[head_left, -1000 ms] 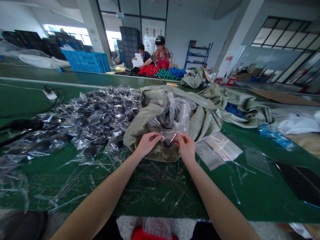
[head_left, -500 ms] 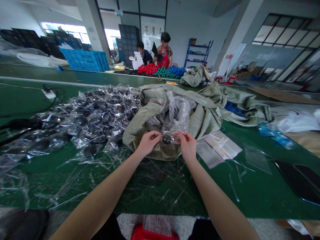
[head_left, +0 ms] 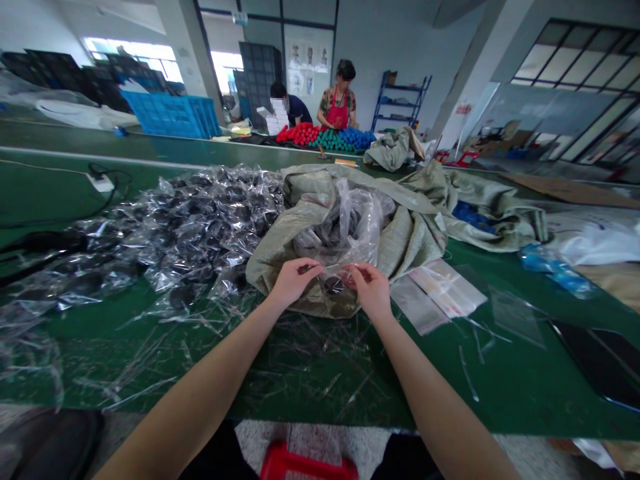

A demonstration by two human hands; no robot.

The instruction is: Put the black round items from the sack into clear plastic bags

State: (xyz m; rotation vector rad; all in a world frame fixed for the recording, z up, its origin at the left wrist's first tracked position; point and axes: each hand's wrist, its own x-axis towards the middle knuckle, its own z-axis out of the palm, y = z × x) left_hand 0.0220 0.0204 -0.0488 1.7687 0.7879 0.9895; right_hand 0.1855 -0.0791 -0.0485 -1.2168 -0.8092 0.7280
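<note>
Between my hands is a small clear plastic bag (head_left: 333,272) with a dark round piece (head_left: 333,285) inside. My left hand (head_left: 295,281) pinches the bag's left side, thumb and forefinger together. On its right side my right hand (head_left: 369,287) grips the film with closed fingertips. Just behind them lies an open grey-green woven sack (head_left: 270,250), with a larger translucent plastic bag (head_left: 369,220) showing in its mouth. A heap of dark pieces in clear bags (head_left: 200,220) spreads to the left. Flat clear bags (head_left: 445,290) lie in a stack beside my right hand.
Thin plastic strips (head_left: 145,367) litter the green table (head_left: 280,393). A dark phone-like slab (head_left: 595,360) lies at the right. Behind are a power strip (head_left: 100,181), blue crates (head_left: 173,115) and another sack (head_left: 505,200). Two people work across the table by red, green and blue rolls (head_left: 330,139).
The dark piece sits slightly lower in the bag, and film now stretches above it between my fingers. The person in the red apron has lowered a dark object out of sight.
</note>
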